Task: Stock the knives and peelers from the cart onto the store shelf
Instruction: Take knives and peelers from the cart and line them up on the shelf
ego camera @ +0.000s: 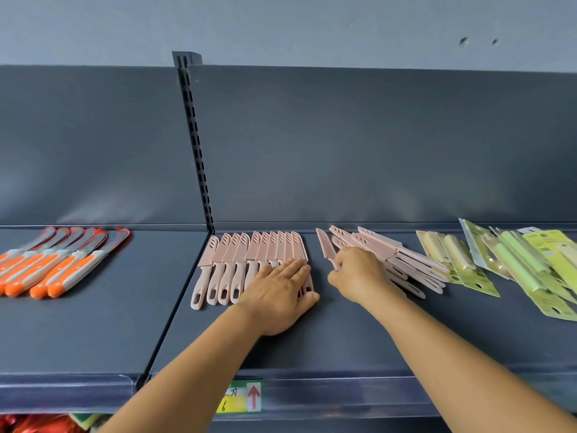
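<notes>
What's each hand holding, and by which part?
Right hand pinches one pink sheathed knife by its handle. Left hand holds nothing; it lies flat on the row of pink knives.

Soft even light, faint shadows, wide-angle bending at edges, slight blur on right side

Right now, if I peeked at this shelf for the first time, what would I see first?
Probably the two hands in the middle: the left hand lies flat on a neat row of pink knives, while the right hand grips one pink knife beside a loose pink pile. Bright orange-handled knives sit at far left, and green packaged peelers at far right.
</notes>
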A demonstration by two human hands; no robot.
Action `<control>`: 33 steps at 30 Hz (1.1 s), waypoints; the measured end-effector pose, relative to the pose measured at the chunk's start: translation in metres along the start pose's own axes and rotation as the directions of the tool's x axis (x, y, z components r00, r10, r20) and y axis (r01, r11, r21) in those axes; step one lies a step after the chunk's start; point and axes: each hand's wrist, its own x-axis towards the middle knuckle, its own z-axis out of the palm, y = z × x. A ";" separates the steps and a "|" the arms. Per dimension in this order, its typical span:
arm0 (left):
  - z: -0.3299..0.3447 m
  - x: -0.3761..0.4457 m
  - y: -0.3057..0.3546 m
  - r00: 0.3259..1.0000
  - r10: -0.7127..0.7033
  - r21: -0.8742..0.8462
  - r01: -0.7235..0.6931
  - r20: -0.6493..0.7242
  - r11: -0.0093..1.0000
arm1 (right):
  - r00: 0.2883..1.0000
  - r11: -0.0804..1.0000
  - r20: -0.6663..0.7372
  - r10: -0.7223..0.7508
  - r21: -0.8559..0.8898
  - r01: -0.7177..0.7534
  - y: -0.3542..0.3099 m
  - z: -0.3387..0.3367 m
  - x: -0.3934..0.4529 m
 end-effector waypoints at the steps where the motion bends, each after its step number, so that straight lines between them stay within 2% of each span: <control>1: 0.000 -0.001 0.000 1.000 0.002 -0.005 -0.002 0.003 1.000 | 1.000 0.999 0.007 -0.022 0.027 0.022 -0.003 0.002 -0.001; 6: -0.002 -0.002 0.001 1.000 -0.008 -0.031 0.008 0.008 0.999 | 0.994 0.993 0.019 -0.106 0.060 0.105 -0.017 0.009 -0.005; 10: -0.004 -0.002 0.002 1.000 -0.005 -0.039 0.005 0.006 0.999 | 0.991 0.991 0.067 -0.113 0.084 0.107 -0.022 0.010 -0.007; 12: -0.007 0.000 0.004 1.000 0.029 -0.027 -0.029 -0.009 0.999 | 0.993 0.990 0.048 -0.108 0.097 0.103 -0.017 0.008 -0.008; 15: -0.009 0.003 0.012 0.997 0.078 -0.021 -0.078 0.015 0.997 | 0.996 0.998 -0.065 -0.068 -0.007 0.068 0.003 -0.003 -0.011; 17: -0.007 0.005 0.016 0.995 0.092 -0.006 -0.092 0.041 0.996 | 0.999 0.988 -0.040 -0.010 -0.156 0.003 0.021 -0.010 -0.013; 19: -0.005 0.006 0.016 0.995 0.093 0.008 -0.093 0.034 0.996 | 1.000 0.973 0.014 0.021 -0.229 -0.017 0.036 -0.012 -0.015; 23: -0.004 0.007 0.015 0.995 0.093 0.021 -0.094 0.018 0.995 | 0.999 0.988 0.012 -0.035 -0.148 0.037 0.045 -0.007 -0.016; 30: 0.000 0.004 0.014 0.998 0.062 -0.009 -0.062 0.004 0.998 | 1.000 0.976 0.015 -0.002 -0.216 0.006 0.034 -0.015 -0.015; 33: 0.001 0.005 0.014 0.999 0.054 -0.010 -0.054 -0.006 0.999 | 0.999 0.996 -0.027 0.025 -0.086 -0.027 0.032 -0.011 -0.011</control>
